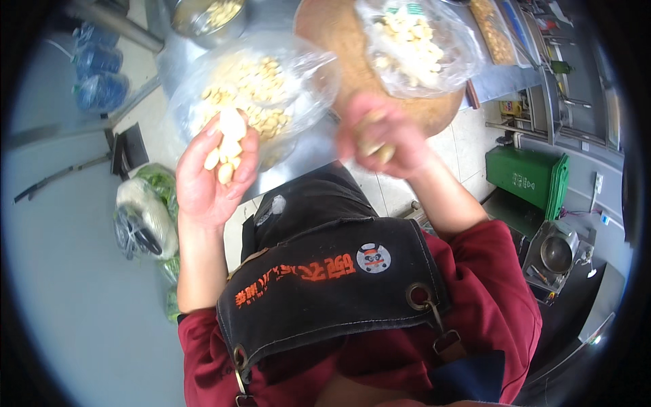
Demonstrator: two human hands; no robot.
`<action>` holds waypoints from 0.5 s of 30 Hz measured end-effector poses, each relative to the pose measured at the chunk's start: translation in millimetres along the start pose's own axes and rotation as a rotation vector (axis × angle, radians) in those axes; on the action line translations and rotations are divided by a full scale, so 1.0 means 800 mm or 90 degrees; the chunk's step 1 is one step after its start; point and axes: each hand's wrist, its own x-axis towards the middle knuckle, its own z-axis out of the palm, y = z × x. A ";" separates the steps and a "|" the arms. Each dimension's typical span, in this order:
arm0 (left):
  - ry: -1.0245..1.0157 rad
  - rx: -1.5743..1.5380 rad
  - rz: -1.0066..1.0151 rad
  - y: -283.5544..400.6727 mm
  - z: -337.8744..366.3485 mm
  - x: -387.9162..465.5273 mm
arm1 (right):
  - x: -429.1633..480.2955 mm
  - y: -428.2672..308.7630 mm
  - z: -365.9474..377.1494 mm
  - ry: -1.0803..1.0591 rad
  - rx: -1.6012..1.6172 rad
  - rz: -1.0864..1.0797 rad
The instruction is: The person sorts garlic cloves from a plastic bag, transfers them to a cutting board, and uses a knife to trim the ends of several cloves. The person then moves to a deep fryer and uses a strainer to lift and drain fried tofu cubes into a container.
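Note:
My left hand (217, 173), palm up, cups several peeled garlic cloves (229, 147) at the near edge of an opened plastic bag (315, 76) full of pale cloves. To its right my right hand (381, 137) is blurred; several cloves lie in its curled fingers. It is over the near part of a round wooden chopping board (330, 30). On that board rests a second clear plastic bag (457, 56) with whitish cloves in it. A steel bowl (185, 20) holding more pale pieces stands behind the first bag.
The metal table (285, 175) ends just before my apron. A long pack of brown food (491, 30) lies at the back right. On the floor are a green bin (526, 175) at right and bagged vegetables (152, 213) at left. Large blue bottles (101, 91) stand at upper left.

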 end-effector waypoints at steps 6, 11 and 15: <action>-0.030 0.035 -0.082 -0.073 0.097 0.146 | -0.007 -0.135 -0.125 0.554 -0.654 -0.264; 0.091 0.087 -0.139 -0.140 0.137 0.261 | -0.016 -0.151 -0.185 0.440 -1.085 -0.414; 0.131 0.127 -0.177 -0.182 0.143 0.308 | -0.045 -0.165 -0.204 0.211 -0.679 -0.254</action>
